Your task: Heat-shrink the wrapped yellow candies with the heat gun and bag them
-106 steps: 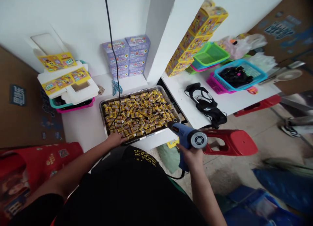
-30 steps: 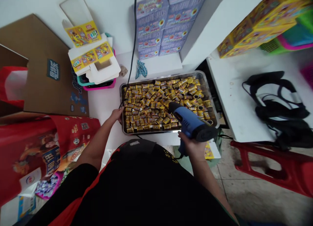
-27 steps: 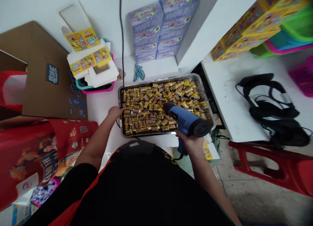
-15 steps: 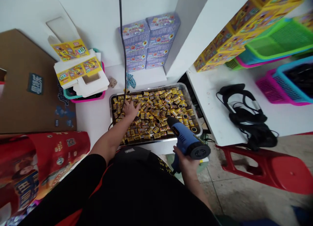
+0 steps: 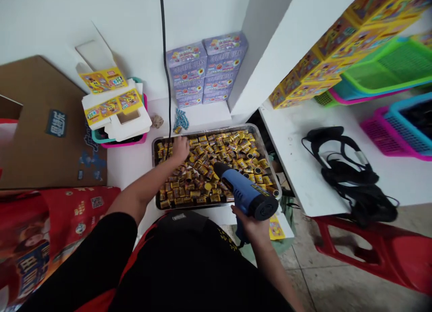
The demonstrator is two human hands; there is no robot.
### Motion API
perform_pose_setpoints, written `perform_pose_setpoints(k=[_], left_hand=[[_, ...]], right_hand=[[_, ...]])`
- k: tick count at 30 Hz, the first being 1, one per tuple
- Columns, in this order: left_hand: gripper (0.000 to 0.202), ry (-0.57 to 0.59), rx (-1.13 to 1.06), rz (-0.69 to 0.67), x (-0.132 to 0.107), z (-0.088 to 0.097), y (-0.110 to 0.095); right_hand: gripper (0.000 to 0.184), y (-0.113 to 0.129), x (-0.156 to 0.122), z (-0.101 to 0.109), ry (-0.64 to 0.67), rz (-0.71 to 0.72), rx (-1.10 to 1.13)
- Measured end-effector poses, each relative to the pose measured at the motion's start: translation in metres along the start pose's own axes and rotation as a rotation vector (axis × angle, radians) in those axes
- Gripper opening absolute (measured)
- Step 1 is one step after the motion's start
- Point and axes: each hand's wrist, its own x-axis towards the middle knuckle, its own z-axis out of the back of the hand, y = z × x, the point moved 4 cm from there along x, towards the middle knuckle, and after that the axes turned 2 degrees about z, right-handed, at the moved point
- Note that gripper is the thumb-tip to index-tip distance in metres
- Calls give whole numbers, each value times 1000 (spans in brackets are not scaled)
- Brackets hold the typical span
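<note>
Left hand (image 5: 180, 149) has moved off the tray's near rim and now lies in the pile, forward of the right hand, and the small yellow-wrapped pieces (image 5: 202, 172) look stirred, more of them tipped on their sides than a moment ago. Palm down, fingers loosely spread and pressing into the layer; whether it has hold of any piece I cannot tell. Left forearm reaches across the body, elbow out to the left. Right hand (image 5: 247, 225) is closed around the grip of a blue heat gun (image 5: 243, 192), held beside and just above the tray's near-right corner, with the nozzle angled forward and down over the middle of the pile. Whether the gun is running does not show. The steel tray (image 5: 202, 133) sits on the white bench (image 5: 135, 168) directly under both hands, holding the whole pile. Beyond the left hand stand stacked purple boxes (image 5: 205, 71) and a black cable (image 5: 164, 55) hangs down near the tray's far-left corner. Flat white box blanks (image 5: 114, 116) lie left of that hand. Black straps (image 5: 344, 177) rest on a bench to the right of the right hand, with a red stool (image 5: 381, 253) lower down.
</note>
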Motion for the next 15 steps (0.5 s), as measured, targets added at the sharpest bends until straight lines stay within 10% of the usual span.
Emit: perform_pose_setpoints(k=[6, 12, 15], left_hand=[[41, 154, -21, 291, 111, -6, 39], [48, 247, -92, 349, 144, -21, 48], [39, 96, -140, 354, 140, -9, 35]], right_hand=[[65, 3, -9, 6, -113, -25, -30], [74, -15, -22, 32, -190, -74, -24], [69, -14, -16, 27, -95, -87, 15]])
